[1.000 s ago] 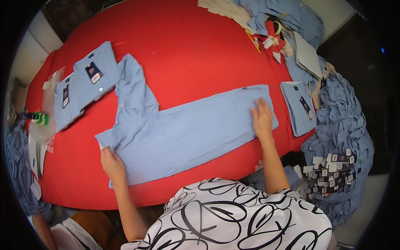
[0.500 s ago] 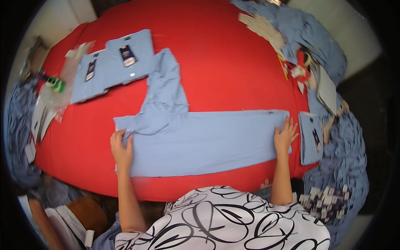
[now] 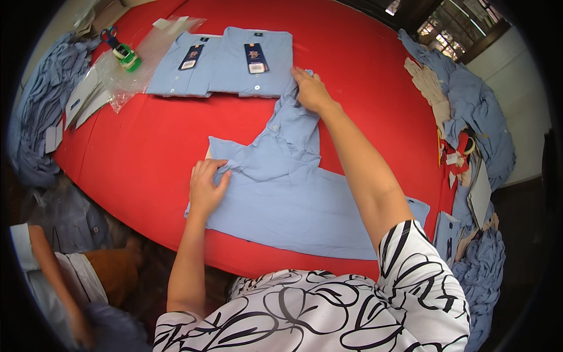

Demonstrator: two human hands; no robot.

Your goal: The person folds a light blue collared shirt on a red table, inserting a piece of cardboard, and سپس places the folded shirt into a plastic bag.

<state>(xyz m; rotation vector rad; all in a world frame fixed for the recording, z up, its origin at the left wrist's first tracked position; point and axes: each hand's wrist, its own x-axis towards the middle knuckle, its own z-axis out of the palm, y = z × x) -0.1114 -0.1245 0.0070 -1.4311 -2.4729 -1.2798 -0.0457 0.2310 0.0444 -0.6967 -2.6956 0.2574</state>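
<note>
A light blue shirt (image 3: 281, 199) lies folded lengthwise on the red-covered table, with one sleeve (image 3: 287, 126) stretched away from me. My right hand (image 3: 312, 91) reaches across the shirt and is closed on the far end of that sleeve, next to the folded shirts. At the shirt's left end my left hand (image 3: 206, 186) rests on the cloth, fingers bent over it and thumb held apart. Beyond the sleeve lie two folded blue shirts, the right one (image 3: 267, 53) overlapping the left one (image 3: 190, 76); each has a dark hang tag.
Clear plastic bags (image 3: 126, 82), a green tape dispenser (image 3: 128, 60) and white cards (image 3: 88, 97) lie at the far left. Heaps of blue garments (image 3: 478, 111) line the right edge, with another heap (image 3: 44, 117) at the left. A person's arm (image 3: 56, 278) shows at lower left.
My right hand has left the shirt's right end and now grips the sleeve's far end. My left hand stays at the left end. The whole view has shifted.
</note>
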